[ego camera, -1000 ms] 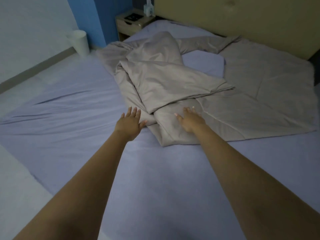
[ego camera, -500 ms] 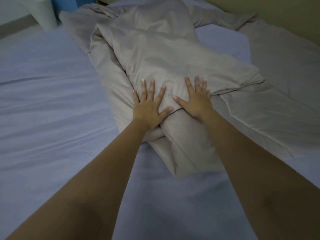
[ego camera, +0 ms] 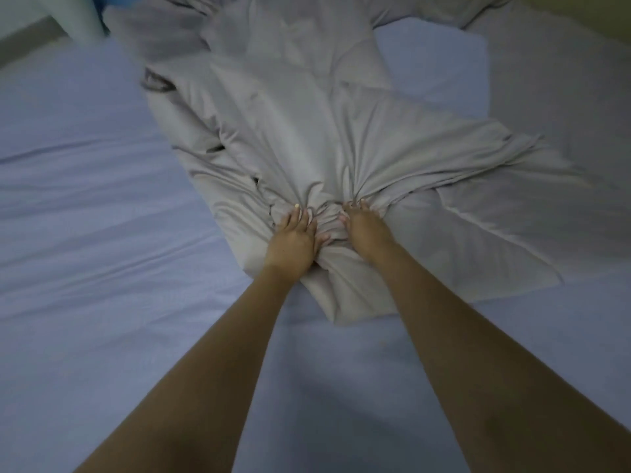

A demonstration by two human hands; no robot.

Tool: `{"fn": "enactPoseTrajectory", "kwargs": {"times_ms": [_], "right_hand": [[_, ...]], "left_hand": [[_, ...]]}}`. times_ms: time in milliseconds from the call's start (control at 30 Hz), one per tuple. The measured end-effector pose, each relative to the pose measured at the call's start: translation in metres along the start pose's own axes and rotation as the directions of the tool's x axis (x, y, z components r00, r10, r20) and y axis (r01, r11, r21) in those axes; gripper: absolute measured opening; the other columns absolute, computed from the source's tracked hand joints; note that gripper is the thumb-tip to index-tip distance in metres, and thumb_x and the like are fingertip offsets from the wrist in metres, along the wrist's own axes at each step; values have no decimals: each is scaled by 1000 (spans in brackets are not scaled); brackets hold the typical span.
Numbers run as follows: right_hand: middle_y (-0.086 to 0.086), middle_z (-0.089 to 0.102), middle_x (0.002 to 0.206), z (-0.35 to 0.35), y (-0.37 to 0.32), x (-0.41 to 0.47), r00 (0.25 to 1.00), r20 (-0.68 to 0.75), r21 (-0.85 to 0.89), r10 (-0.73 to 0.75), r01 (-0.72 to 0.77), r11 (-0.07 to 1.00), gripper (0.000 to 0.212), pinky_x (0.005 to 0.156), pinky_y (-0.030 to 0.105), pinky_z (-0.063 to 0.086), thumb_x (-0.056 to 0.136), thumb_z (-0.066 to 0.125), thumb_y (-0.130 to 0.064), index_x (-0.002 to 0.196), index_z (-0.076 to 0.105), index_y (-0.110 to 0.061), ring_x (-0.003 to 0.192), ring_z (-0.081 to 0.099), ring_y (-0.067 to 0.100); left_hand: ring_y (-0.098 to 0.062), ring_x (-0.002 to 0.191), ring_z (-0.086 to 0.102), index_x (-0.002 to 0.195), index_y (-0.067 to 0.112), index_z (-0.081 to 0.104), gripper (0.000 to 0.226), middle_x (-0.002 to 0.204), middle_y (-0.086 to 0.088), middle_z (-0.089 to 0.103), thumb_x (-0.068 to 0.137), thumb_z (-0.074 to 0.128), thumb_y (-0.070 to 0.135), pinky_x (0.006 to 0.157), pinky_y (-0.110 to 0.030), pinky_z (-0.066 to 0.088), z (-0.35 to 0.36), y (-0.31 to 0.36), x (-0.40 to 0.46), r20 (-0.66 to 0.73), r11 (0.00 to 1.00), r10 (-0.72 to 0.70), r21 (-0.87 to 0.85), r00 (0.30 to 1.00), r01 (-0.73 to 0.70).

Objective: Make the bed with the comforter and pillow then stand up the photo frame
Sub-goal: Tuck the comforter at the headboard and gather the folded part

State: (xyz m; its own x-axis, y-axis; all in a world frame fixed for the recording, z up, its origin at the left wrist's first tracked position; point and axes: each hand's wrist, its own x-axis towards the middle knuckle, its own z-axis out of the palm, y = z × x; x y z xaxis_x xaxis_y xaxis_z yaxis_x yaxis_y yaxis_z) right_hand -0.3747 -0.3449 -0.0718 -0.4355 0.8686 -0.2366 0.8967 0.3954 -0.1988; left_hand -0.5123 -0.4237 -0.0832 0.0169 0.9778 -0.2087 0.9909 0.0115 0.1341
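A crumpled beige comforter point(ego camera: 307, 131) lies in folds across the middle and right of the bed, over a lavender sheet point(ego camera: 85, 233). My left hand point(ego camera: 293, 240) and my right hand point(ego camera: 365, 230) sit side by side on its near fold, fingers curled into the fabric, which bunches into creases that fan out from both grips. A lavender patch point(ego camera: 430, 66) shows through a gap in the comforter further back; whether it is the pillow or bare sheet I cannot tell. No photo frame is in sight.
A white bin point(ego camera: 82, 18) stands on the floor beyond the bed's far left corner, next to a blue wall. A tan headboard point(ego camera: 607, 15) edges the top right. Bare sheet stretches to the left and in front of me.
My view has drawn closer over the bed. Both hands went from flat with spread fingers on the comforter to clenched in its fabric, gathering it into creases.
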Motion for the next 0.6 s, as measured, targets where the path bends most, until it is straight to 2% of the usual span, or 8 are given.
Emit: {"fn": "enactPoseTrajectory", "kwargs": {"times_ms": [67, 100, 133, 167, 233, 333, 433, 600], "right_hand": [[13, 31, 153, -3, -2, -36, 999, 38, 24, 1, -2, 1000, 47, 114, 42, 24, 105, 27, -26, 146, 34, -5, 143, 23, 29], [13, 31, 153, -5, -3, -56, 999, 54, 45, 6, -8, 999, 46, 114, 42, 24, 105, 28, -26, 146, 34, -6, 143, 23, 29], [13, 32, 153, -8, -4, -76, 998, 68, 62, 6, -10, 998, 46, 114, 42, 23, 105, 28, -26, 145, 35, -6, 143, 23, 30], [13, 32, 153, -10, -4, -95, 997, 80, 76, 1, -7, 997, 45, 115, 41, 23, 105, 28, -26, 145, 36, -6, 143, 23, 30], [13, 31, 154, -14, -4, -135, 995, 97, 94, -17, 7, 996, 45, 116, 39, 22, 105, 29, -25, 144, 37, -6, 144, 22, 29], [13, 23, 157, -23, -2, -200, 991, 127, 138, -45, 27, 990, 43, 116, 40, 21, 104, 30, -23, 141, 41, -3, 145, 19, 29], [10, 22, 158, -33, 2, -270, 981, 180, 171, -66, 35, 985, 43, 116, 40, 20, 105, 30, -21, 141, 40, -2, 146, 17, 28], [9, 22, 158, -39, 15, -380, 972, 216, 189, -92, 51, 981, 43, 117, 38, 17, 105, 28, -21, 143, 38, -3, 147, 15, 26]], "left_hand": [[-37, 140, 34, 138, -3, 47, 62, 147, -22, 41, 101, 23, 40, 116, -41, 22, -8, 15, -35, 7, 998, 14, 57, 1000, -14], [-39, 130, 48, 126, -5, 59, 60, 135, -24, 54, 98, 29, 39, 110, -44, 35, -12, 23, -54, 24, 997, 9, 70, 1000, -11], [-41, 122, 55, 117, -6, 65, 57, 125, -24, 61, 95, 34, 37, 104, -47, 41, -12, 29, -71, 43, 998, 10, 65, 999, -13], [-42, 121, 56, 115, -7, 66, 56, 124, -24, 62, 93, 37, 35, 103, -49, 41, -12, 36, -89, 68, 999, 3, 49, 998, -6], [-41, 128, 49, 124, -11, 57, 59, 134, -25, 54, 95, 35, 36, 109, -47, 31, -18, 57, -129, 66, 999, 29, 13, 997, -29], [-29, 148, 13, 149, -3, 24, 61, 158, -18, 18, 104, 21, 39, 120, -34, 3, -23, 93, -186, 119, 998, -42, -37, 992, 47], [-25, 149, 8, 152, 2, 17, 59, 160, -15, 13, 105, 18, 38, 119, -31, 2, -26, 133, -244, 175, 989, -126, -57, 976, 138], [-26, 149, 11, 151, 1, 20, 59, 159, -16, 17, 105, 18, 38, 119, -31, 3, -26, 199, -340, 160, 986, -142, -65, 977, 154]]}}
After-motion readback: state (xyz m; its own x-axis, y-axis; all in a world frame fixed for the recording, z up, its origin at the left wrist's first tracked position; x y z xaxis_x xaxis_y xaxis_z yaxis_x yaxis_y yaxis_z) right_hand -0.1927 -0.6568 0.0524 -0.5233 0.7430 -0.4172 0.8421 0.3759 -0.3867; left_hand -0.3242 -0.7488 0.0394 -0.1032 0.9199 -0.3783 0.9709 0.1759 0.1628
